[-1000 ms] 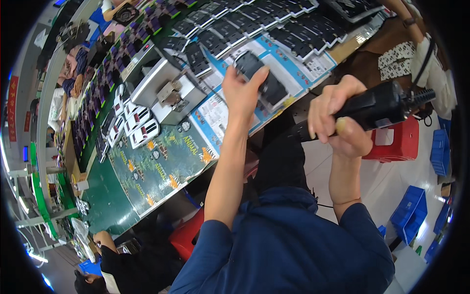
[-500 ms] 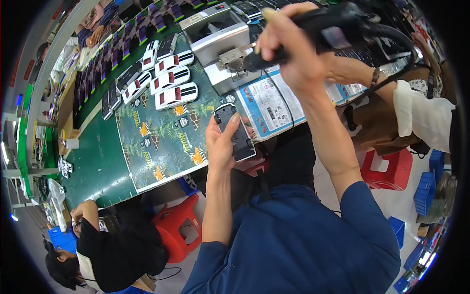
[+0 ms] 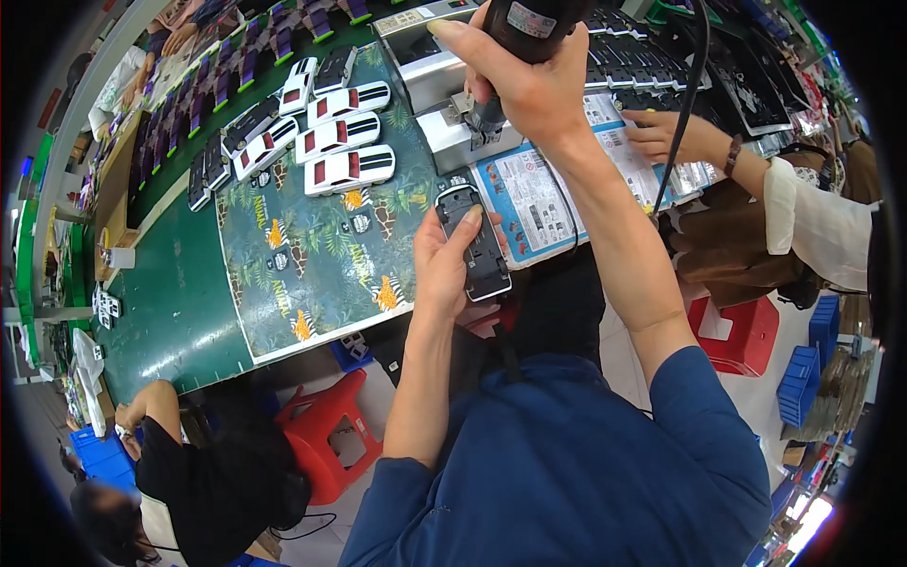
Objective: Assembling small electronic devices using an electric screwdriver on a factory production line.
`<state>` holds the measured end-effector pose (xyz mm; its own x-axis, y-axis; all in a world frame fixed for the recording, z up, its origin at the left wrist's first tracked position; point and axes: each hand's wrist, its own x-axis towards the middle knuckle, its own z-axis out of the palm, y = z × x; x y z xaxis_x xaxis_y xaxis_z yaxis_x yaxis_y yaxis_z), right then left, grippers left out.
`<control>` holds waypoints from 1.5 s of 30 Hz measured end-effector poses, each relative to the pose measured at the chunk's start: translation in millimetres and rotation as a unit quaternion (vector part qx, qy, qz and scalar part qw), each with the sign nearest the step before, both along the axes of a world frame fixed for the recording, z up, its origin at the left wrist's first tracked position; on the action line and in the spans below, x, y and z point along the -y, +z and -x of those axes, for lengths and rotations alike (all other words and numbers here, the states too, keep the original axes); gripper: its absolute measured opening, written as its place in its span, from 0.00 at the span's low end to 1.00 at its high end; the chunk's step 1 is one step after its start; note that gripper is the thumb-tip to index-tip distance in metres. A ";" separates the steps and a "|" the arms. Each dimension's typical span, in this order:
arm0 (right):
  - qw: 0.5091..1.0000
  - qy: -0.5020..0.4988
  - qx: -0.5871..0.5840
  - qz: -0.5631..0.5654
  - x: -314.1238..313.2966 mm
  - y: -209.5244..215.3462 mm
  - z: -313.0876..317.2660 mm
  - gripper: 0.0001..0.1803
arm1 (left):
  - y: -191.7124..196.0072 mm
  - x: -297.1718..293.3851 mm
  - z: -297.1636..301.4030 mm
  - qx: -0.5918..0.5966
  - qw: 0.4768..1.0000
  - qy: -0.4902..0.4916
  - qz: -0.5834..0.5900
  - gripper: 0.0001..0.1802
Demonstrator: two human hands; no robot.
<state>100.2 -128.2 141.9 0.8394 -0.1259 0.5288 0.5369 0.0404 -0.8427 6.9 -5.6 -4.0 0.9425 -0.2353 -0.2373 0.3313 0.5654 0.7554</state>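
My left hand (image 3: pixel 440 269) grips a toy car (image 3: pixel 487 257) turned upside down, its black underside facing up and its white edge showing. The thumb presses on the underside. My right hand (image 3: pixel 546 94) is wrapped round a black electric screwdriver (image 3: pixel 529 36), held upright with its cable hanging to the right. Its lower end is at the metal outlet of a silver screw feeder (image 3: pixel 442 137); the bit's tip is too small to make out. Left of the feeder stand several white toy cars (image 3: pixel 350 169) with black stripes.
A patterned animal mat (image 3: pixel 321 255) covers part of the green bench (image 3: pixel 175 326). Beside the feeder lies a printed sheet (image 3: pixel 529 203) crossed by a thin cable. A co-worker's hand (image 3: pixel 675 135) reaches in from the right, near rows of black car bases (image 3: pixel 628 61). Another person sits lower left.
My right hand has brought the screwdriver upright, its lower end still by the feeder outlet. The view has shifted slightly. At right, the co-worker's hand now shows apart from my arm.
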 end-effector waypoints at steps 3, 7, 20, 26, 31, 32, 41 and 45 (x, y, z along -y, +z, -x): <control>1.000 0.023 0.004 -0.011 11.5 -5.6 7.7 0.11 | -4.4 -1.7 0.0 0.010 1.000 -0.003 0.001 0.11; 0.994 0.096 0.019 -0.054 30.6 -11.7 38.7 0.05 | 2.7 5.1 3.1 0.020 1.000 0.009 -0.003 0.13; 0.993 0.104 0.046 -0.022 10.6 -37.0 56.1 0.08 | 7.7 9.5 7.5 0.036 0.999 0.009 -0.014 0.14; 0.987 0.142 0.075 0.002 11.1 -46.3 51.1 0.10 | 12.6 6.2 8.1 0.005 1.000 0.015 -0.006 0.14; 0.983 0.159 0.082 0.032 11.4 -49.0 49.1 0.12 | 11.5 5.3 7.0 0.000 1.000 0.008 -0.011 0.14; 0.983 0.167 0.076 0.034 11.4 -49.0 49.6 0.13 | 12.9 5.6 7.0 -0.001 1.000 0.010 -0.011 0.14; 0.983 0.159 0.086 0.042 15.0 -55.6 51.6 0.13 | 16.7 7.5 7.7 0.000 1.000 0.022 -0.002 0.14; 0.984 0.157 0.084 0.027 16.5 -52.9 54.0 0.13 | 14.3 7.2 8.3 0.005 1.000 0.016 -0.018 0.15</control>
<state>46.2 -144.7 89.0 0.7323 0.1578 0.6624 0.6372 0.1843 -0.7483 -1.4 -12.8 10.2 0.9522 -0.1958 -0.2346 0.3047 0.5488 0.7785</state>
